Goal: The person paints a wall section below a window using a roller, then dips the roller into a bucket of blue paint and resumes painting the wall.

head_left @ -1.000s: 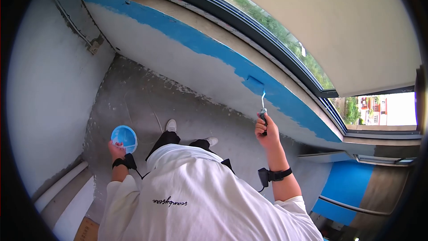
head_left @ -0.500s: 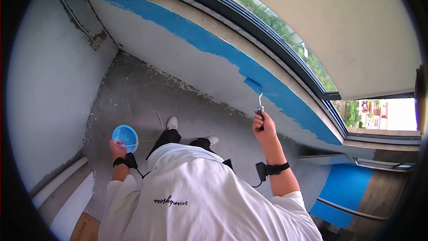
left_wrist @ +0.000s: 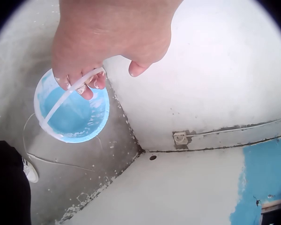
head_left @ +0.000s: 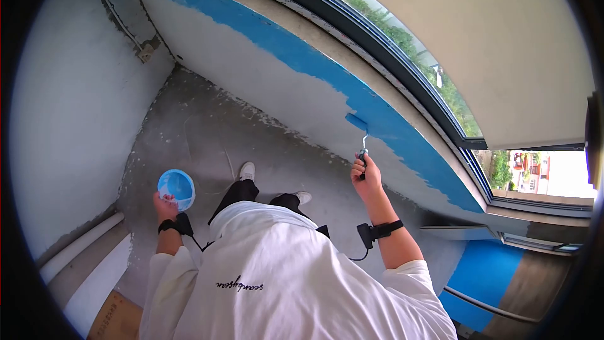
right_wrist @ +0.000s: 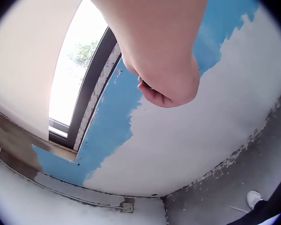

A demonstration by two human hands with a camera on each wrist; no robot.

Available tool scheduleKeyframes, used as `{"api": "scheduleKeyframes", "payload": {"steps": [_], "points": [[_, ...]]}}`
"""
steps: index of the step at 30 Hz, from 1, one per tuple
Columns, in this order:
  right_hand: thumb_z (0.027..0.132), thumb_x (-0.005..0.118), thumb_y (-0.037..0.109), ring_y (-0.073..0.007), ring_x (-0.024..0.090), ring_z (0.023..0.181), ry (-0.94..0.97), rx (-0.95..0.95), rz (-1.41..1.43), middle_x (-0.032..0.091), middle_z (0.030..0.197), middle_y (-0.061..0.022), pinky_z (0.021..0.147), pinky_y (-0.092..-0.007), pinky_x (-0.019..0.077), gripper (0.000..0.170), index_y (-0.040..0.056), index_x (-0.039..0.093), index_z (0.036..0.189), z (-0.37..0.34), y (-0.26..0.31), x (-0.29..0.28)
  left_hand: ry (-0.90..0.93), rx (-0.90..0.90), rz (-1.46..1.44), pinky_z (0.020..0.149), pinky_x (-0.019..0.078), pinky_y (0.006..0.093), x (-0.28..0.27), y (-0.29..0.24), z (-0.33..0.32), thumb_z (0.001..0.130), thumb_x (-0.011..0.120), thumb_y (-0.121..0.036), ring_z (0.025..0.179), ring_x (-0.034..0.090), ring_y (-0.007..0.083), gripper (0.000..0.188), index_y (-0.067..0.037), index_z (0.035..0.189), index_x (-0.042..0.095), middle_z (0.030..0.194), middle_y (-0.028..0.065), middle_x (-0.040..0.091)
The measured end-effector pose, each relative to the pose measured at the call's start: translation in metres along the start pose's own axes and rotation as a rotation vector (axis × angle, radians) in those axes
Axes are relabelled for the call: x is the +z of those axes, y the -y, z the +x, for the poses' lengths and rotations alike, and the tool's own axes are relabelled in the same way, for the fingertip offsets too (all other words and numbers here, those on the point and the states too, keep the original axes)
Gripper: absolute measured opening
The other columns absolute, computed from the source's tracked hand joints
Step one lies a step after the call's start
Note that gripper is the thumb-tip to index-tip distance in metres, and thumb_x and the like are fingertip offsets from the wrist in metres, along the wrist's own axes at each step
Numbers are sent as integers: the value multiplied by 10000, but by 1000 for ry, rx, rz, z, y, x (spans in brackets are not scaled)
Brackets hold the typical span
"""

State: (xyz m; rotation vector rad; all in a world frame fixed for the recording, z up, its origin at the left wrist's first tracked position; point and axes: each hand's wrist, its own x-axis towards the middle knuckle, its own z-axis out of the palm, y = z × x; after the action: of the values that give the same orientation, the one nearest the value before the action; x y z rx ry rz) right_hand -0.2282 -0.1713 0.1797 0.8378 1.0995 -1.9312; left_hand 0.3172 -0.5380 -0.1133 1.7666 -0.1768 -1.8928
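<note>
My left hand holds a small light-blue bucket of blue paint by its white handle. The fingers curl under that handle at the bucket's rim, while the thumb points away from it. Wet paint lies inside and smears the inner wall. In my right hand is a paint roller, gripped by its dark handle. Its blue roller head lies against the wall at the lower edge of the blue band. In the right wrist view, the right hand hides the roller head.
Bare pale wall lies below the blue band, under a dark-framed window. A socket sits near the corner at left. White pipe runs low by the left wall, near a cardboard box. Grey concrete floor lies below.
The roller and right hand have moved left and a little down along the wall, to the paint's lower edge. The view has turned slightly. The left hand still holds the bucket.
</note>
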Motion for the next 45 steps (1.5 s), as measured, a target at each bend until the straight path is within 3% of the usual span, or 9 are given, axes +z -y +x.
{"api": "scheduleKeyframes", "payload": {"steps": [5,8,18,20,24,26,30,35,45], "points": [[982,426,235,-67,340,522,9,70,46,382,671,19,445,-206,280,223,24,489,1013,10,6,-13,90,301,385,899,290,406,-17,6,12,801,503,-546,1008,450,167,505,-127,1079,452,1013,6,434],[978,432,241,-65,331,509,3,67,-45,380,666,20,442,-207,277,226,29,493,1025,-15,20,-26,-65,-1,37,915,286,401,15,-11,-14,775,534,-558,1040,443,171,575,-104,1117,447,1032,9,427],[981,429,266,-67,309,504,-32,-190,-216,357,665,19,449,-218,272,248,47,509,1065,-77,33,-67,-76,-10,61,934,255,392,17,4,-10,752,535,-574,1048,434,182,588,-109,1100,444,1046,14,413],[980,432,256,-73,319,498,-27,-187,-220,370,666,13,445,-223,275,237,43,511,1048,-68,31,-69,-111,-56,54,689,339,358,32,0,-36,738,566,-488,795,482,160,312,-198,753,453,734,-31,461],[978,439,248,-67,306,500,-61,-122,-150,354,660,23,434,-217,265,223,40,507,1019,-33,26,-68,-53,293,250,679,341,363,-5,25,9,738,559,-500,774,490,161,327,-192,740,448,724,-35,472],[978,440,240,-63,317,501,-64,-80,-66,364,658,27,430,-209,272,217,35,503,1007,-9,29,-65,154,286,490,886,456,302,-20,23,24,761,519,93,932,476,146,488,-73,1172,314,1009,46,412],[979,435,246,-56,340,506,-96,-9,37,379,651,32,436,-194,290,221,35,500,993,11,29,-63,234,360,509,882,453,296,-18,16,20,787,539,29,908,482,148,446,-71,1165,325,1005,34,411],[974,445,258,-58,344,510,-99,32,-100,382,648,33,441,-199,299,216,54,507,1005,-16,41,-93,94,-121,49,895,441,306,12,-15,-18,860,509,-123,946,462,151,352,-130,1166,336,1020,31,406],[970,449,261,-69,328,495,-40,-136,-30,385,652,19,437,-217,274,227,72,510,1080,-101,65,-130,18,27,96,846,422,368,14,-24,-14,850,507,-319,972,490,182,258,-136,1017,437,1014,37,430]]}}
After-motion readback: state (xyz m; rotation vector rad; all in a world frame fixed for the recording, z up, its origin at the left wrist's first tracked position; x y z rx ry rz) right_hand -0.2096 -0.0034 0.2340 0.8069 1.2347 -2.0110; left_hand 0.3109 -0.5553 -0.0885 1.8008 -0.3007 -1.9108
